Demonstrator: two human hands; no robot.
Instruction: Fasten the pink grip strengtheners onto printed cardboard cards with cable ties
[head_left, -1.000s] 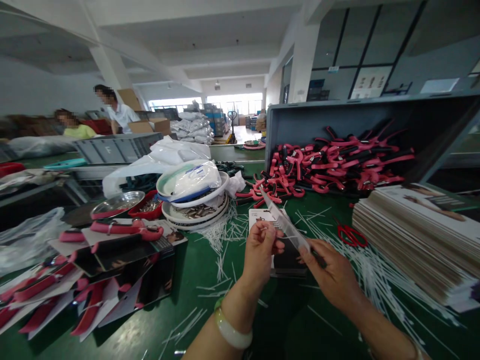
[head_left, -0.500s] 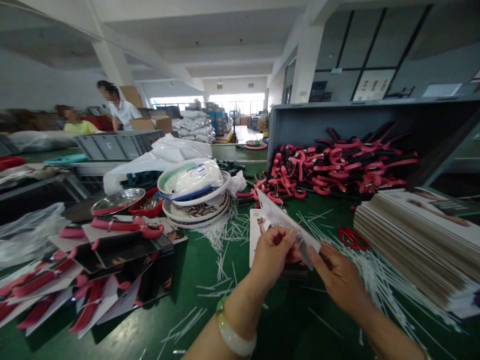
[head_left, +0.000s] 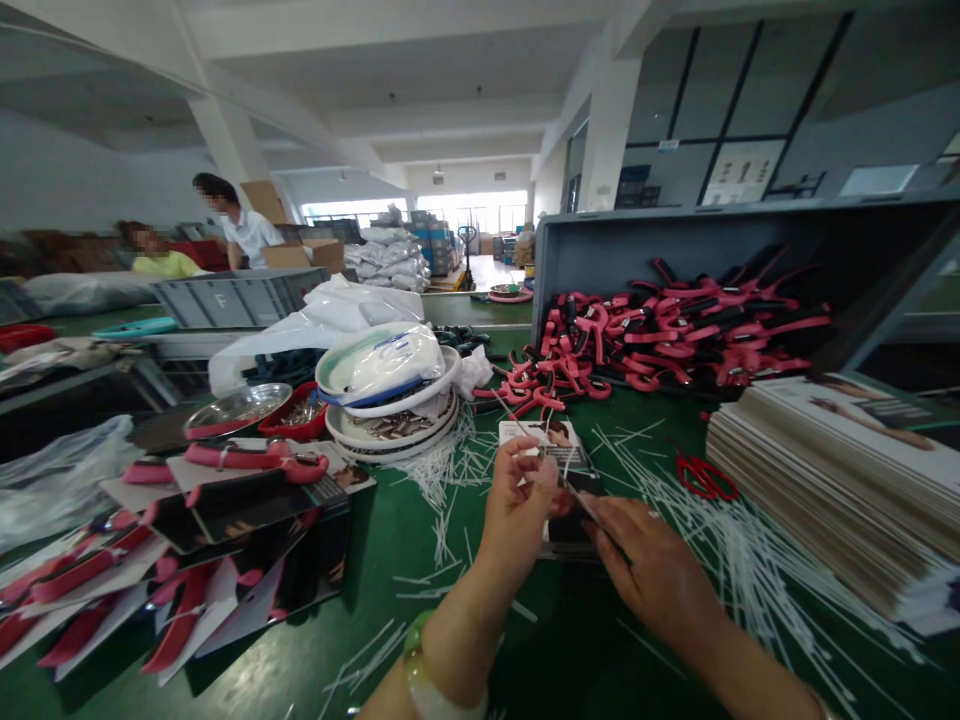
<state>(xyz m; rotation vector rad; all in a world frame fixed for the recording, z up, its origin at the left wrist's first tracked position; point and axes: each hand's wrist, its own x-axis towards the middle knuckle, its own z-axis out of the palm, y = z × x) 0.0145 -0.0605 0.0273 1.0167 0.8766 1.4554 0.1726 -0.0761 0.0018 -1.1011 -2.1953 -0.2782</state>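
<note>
We clamp the card (head_left: 580, 498) in our right hand (head_left: 651, 545), at its end toward the near edge of the table (head_left: 375, 545); our left hand (head_left: 523, 490) pinches a tie (head_left: 568, 455) beside it.

My single head-worn camera looks forward and down, close above the left hand (head_left: 519, 503) and right hand (head_left: 651, 550), facing out across the bench (head_left: 382, 535).

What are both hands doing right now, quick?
Left hand: closed, pinching what looks like a white tie by the card.
Right hand: closed on the card, which shows nearly edge-on.
</note>
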